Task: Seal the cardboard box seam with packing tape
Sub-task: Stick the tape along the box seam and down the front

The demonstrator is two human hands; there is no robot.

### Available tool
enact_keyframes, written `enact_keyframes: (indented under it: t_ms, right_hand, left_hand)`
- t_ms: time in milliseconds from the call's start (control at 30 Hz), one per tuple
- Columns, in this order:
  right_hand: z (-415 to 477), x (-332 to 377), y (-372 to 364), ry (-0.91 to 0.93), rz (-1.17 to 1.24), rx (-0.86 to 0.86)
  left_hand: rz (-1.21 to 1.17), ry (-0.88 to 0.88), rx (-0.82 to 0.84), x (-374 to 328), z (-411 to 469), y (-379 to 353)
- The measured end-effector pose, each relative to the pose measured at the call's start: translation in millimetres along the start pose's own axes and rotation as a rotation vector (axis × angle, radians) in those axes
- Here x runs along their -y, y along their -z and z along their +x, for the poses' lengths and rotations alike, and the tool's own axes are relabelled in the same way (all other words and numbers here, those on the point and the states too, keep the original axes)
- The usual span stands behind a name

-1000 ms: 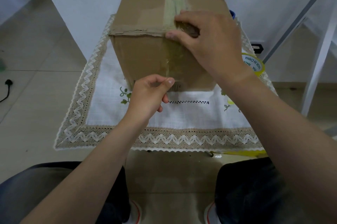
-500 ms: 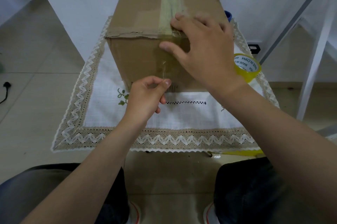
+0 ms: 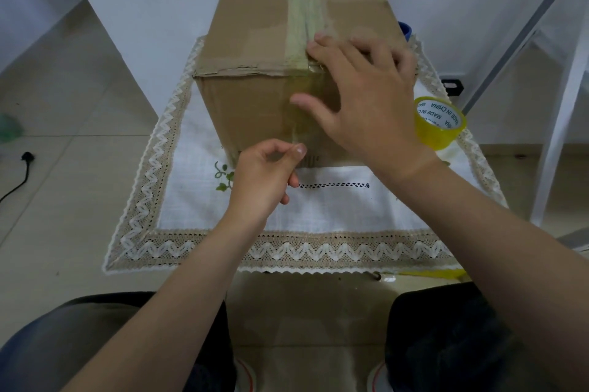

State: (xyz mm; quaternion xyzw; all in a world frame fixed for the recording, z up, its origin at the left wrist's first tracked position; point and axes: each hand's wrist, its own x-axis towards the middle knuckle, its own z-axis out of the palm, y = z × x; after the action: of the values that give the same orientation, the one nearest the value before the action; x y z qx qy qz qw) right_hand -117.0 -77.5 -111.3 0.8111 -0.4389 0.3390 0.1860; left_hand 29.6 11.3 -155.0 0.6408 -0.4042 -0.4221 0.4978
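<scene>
The corrugated cardboard box point(image 3: 255, 50) stands mid-cloth point(image 3: 318, 216), its long axis and taped seam point(image 3: 304, 9) running away from the person. The right hand point(image 3: 360, 98) lies flat and spread over the near top edge — the left hand point(image 3: 264, 174) pinches the glossy tape end point(image 3: 298, 133) low on the near face.

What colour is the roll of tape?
Yellow, with a white inner ring; the roll of tape shows in the head view.

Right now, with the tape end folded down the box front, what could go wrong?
1. The left hand pinches the tape end low on the cardboard box; uneven tension could wrinkle it.
2. The right hand spans the top edge; air may be trapped at that corner.
3. The tape roll sits near the cloth's edge and could be knocked off.
</scene>
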Motion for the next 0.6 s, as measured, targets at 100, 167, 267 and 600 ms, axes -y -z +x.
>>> enact_keyframes:
  t_ms: [100, 167, 267, 600]
  right_hand:
    - [12.4, -6.7, 4.3, -0.056, 0.131, -0.059]
    - [11.0, -7.7, 1.3, -0.040, 0.115, -0.077]
    - [-2.6, -11.7, -6.9, 0.064, -0.012, -0.081]
    - [-8.3, -19.1, -2.8, 0.114, -0.036, -0.009]
  left_hand:
    - [-0.002, 0.000, 0.003, 0.5, 1.1, -0.4]
    - [-0.002, 0.001, 0.002, 1.2, 1.6, -0.6]
    - [-0.005, 0.008, -0.003, 2.3, 2.1, -1.6]
    - [-0.005, 0.004, -0.005, 2.2, 2.6, -2.3]
